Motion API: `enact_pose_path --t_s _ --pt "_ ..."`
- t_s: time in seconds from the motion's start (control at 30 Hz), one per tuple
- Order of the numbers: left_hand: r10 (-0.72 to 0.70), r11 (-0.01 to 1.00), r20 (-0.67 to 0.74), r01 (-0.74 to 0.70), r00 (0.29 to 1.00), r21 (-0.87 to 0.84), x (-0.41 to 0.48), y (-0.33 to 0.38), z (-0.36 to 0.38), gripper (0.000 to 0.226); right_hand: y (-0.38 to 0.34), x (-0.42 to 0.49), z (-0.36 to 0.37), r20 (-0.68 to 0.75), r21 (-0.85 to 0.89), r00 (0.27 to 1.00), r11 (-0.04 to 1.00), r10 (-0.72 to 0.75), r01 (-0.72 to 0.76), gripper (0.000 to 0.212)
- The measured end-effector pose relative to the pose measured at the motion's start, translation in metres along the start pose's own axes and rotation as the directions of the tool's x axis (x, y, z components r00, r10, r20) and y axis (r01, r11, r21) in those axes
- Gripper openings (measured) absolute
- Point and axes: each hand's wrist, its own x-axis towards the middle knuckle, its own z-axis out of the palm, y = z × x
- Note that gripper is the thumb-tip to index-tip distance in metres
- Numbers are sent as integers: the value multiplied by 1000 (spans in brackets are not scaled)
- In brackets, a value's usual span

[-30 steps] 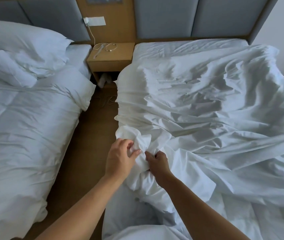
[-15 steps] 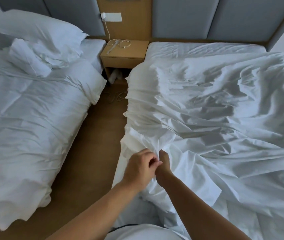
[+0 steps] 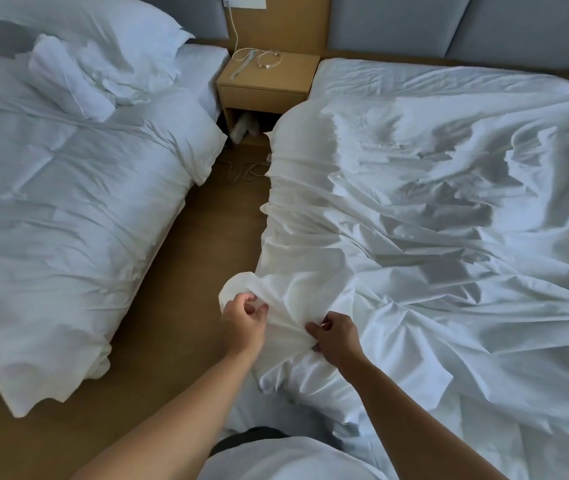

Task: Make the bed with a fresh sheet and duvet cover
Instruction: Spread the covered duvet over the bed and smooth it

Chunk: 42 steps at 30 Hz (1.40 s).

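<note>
A person's left hand [image 3: 243, 323] and right hand [image 3: 336, 337] each pinch a bunched edge of the white duvet cover [image 3: 432, 209], which lies crumpled across the right-hand bed [image 3: 414, 76]. Light and limp, it likely handles best gripped at its corners.

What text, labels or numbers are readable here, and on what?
None readable.
The white rectangular wall plate above the light wooden nightstand shows no legible marking.
The crumpled white bed linen shows no tag or print.
</note>
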Motion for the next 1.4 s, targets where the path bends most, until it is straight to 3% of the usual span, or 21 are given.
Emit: enact_pose_path --t_s 0.13,0.23,0.3,0.33,0.37,0.43,0.47,0.53,0.63,0.7,0.73,0.8,0.87,1.0,1.1,1.2,1.23,1.27,1.3,1.33,1.4 --pt "30 968 131 -62 991 244 -1 -28 12 43 14 -11 -2 100 -407 991 912 93 -44 22" --pt "-22 965 295 -57 955 256 -12 -52 23 31 7 -26 -1 284 -751 918 659 277 33 12" --pt "-15 983 382 -55 924 174 -17 -64 32 19 -5 -36 5 348 -867 862 477 370 145 13" --pt "0 985 425 -73 905 156 -19 -69 38 18 -13 -38 15 374 -867 891 439 256 237 16" --pt "2 983 460 -86 888 161 -22 -73 44 20 -21 -40 29 407 -833 913 420 26 359 15" --pt "-19 985 489 -68 872 159 -30 -83 54 24 -40 -37 63 440 -731 788 339 -431 593 14" --pt "-18 990 484 -54 875 134 -34 -89 58 22 -44 -27 80 462 -733 723 237 -514 638 29" --pt "-14 992 479 -46 878 114 -41 -104 60 8 -45 7 97 544 -802 752 34 -373 597 53" --pt "-23 994 371 -17 928 106 -43 -134 61 15 -20 58 91 599 -793 800 -158 -32 588 43" --pt "-142 988 181 127 973 93 -42 -151 60 33 2 75 77 635 -764 772 -127 23 632 37" --pt "-243 970 137 237 960 58 -43 -157 60 37 11 77 71 642 -762 766 -105 -5 639 34" --pt "-401 909 150 413 903 -55 -52 -167 69 30 24 81 64 674 -739 724 -106 -148 666 33" --pt "-472 865 103 483 876 -140 -67 -170 80 18 28 78 56 707 -698 635 -158 -312 699 33" --pt "-512 820 26 498 859 -283 -103 -162 81 9 13 59 34 754 -647 529 -300 -390 701 38" --pt "-497 815 -21 459 867 -353 -134 -155 74 6 -4 49 20 755 -634 509 -262 -413 728 50" --pt "-538 746 -32 458 842 -483 -162 -151 74 8 -18 50 12 728 -520 296 -217 -619 826 51" --pt "-543 721 -9 461 840 -517 -170 -148 76 8 -17 51 9 737 -477 223 -256 -638 841 49" --pt "-533 710 29 466 845 -528 -176 -146 79 7 -15 52 7 791 -438 202 -305 -577 846 47" --pt "-503 715 86 470 860 -518 -181 -143 82 10 -10 54 3 869 -421 262 -350 -420 837 47" --pt "-451 726 162 466 878 -507 -185 -141 85 15 -7 57 -1 899 -437 388 -372 -203 818 45" --pt "-307 743 359 457 882 -489 -190 -137 92 19 -11 68 -10 793 -486 588 -419 156 767 40"
